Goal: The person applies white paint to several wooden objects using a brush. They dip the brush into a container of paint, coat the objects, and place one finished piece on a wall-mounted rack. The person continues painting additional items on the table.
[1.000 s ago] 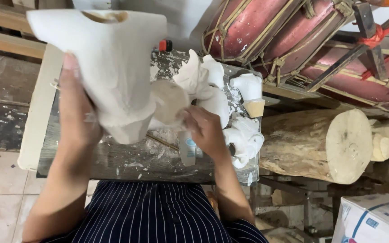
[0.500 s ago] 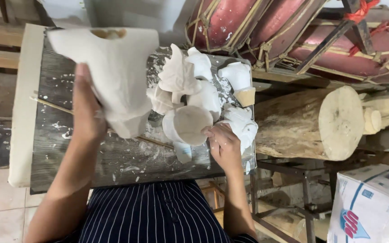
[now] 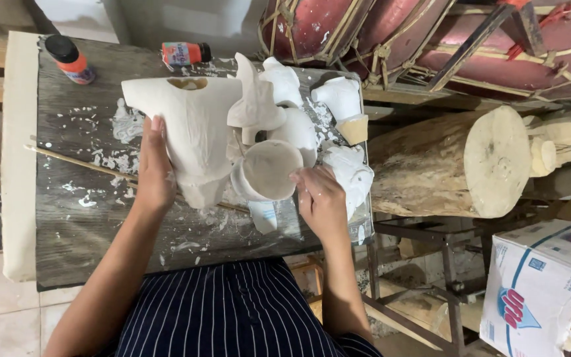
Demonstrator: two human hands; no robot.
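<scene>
- Head view: your left hand (image 3: pixel 153 173) grips a white carved figure (image 3: pixel 196 129), held upright over the tabletop (image 3: pixel 77 211).
- Your right hand (image 3: pixel 322 201) grasps the rim of a small white cup (image 3: pixel 269 170), just beside the figure's lower end.
- The figure looks fully white-coated; more white pieces (image 3: pixel 342 99) lie behind, and two paint bottles (image 3: pixel 71 59) stand capped, seemingly untouched.

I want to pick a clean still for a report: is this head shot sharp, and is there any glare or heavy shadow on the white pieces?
Head view: sharp overall; the left hand gripping the white carved figure and the right hand at the white cup show no motion blur. Head view: soft, even light, no glare, only faint shadows on the paint-spattered table; edges bend slightly, wide-angle.
</scene>
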